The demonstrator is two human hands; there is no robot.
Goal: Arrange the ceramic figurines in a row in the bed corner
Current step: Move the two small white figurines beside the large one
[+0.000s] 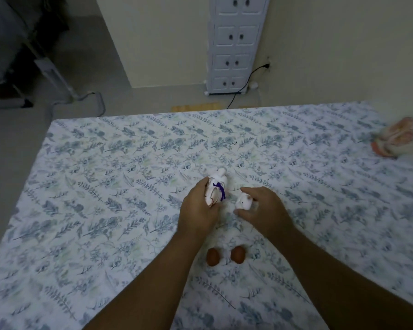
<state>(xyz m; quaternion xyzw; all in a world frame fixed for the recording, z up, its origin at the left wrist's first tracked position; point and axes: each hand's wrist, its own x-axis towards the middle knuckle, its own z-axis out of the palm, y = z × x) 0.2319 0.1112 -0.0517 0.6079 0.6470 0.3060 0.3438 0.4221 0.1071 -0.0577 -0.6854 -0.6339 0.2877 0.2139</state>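
Observation:
My left hand (198,210) grips a tall white ceramic figurine (218,184) with a purple ribbon round its neck, held just above the middle of the bed (105,186). My right hand (262,208) closes around a smaller white ceramic figurine (244,201) right beside it. Two small brown egg-shaped figurines (212,257) (238,254) lie side by side on the sheet, nearer to me, between my forearms.
The bed has a white sheet with blue leaf print. A blurred pink and white object (398,139) lies at the far right by the wall. A white drawer cabinet (234,44) and a black cable (243,86) stand beyond the bed's far edge.

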